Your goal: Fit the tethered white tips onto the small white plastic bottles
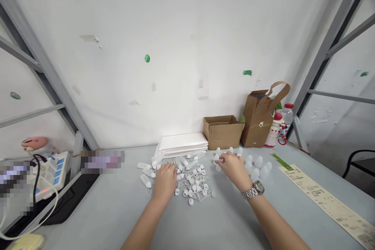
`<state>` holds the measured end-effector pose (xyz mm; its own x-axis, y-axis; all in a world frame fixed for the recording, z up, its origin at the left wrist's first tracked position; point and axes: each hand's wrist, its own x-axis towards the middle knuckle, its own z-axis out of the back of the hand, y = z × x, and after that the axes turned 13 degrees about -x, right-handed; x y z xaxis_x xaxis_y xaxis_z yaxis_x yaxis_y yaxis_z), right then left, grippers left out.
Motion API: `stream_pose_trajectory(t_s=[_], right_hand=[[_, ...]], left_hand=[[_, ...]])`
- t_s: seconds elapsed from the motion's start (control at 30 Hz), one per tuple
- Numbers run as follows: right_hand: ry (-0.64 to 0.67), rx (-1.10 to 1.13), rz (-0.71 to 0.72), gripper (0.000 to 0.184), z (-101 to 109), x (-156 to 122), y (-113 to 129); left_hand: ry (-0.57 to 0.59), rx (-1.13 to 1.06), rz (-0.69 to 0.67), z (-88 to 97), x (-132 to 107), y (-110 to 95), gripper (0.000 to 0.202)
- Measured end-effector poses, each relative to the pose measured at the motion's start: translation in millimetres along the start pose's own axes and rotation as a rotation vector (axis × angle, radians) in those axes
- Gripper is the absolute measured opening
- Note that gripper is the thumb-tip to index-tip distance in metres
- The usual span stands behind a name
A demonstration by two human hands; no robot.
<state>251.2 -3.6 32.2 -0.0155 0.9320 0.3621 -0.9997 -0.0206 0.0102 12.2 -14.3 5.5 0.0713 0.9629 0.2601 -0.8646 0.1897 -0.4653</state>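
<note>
Plastic, likely light and slick, the small white bottle (217,162) is being pinched mid-body by curled fingertips of the right hand (234,168), while the left hand (165,181) is curling over white plastic caps (195,187), grip unclear.

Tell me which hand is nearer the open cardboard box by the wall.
Right. The right hand sits just in front of the cardboard box, among the standing bottles; the left hand rests farther left, on the pile of white caps.

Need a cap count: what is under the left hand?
The left hand rests palm down on the edge of the pile of white caps, with small bottles beside it. Whatever lies beneath the palm is covered.
</note>
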Motion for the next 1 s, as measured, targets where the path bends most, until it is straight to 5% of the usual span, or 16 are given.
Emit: stream_pose_trajectory(t_s=[0.5, 0.73, 1.0], right_hand=[[-0.162, 0.115, 0.145, 0.032, 1, -9, 20], [-0.157, 0.149, 0.234, 0.025, 0, -16, 33], [-0.155, 0.148, 0.266, 0.03, -1, -18, 36]], left_hand=[[0.062, -0.056, -0.007, -1.8, 0, -1, 0.018], [-0.182, 0.257, 0.115, 13.1, -3, 1, 0.023], [-0.026, 0.274, 0.177, 10.3, -4, 3, 0.02]])
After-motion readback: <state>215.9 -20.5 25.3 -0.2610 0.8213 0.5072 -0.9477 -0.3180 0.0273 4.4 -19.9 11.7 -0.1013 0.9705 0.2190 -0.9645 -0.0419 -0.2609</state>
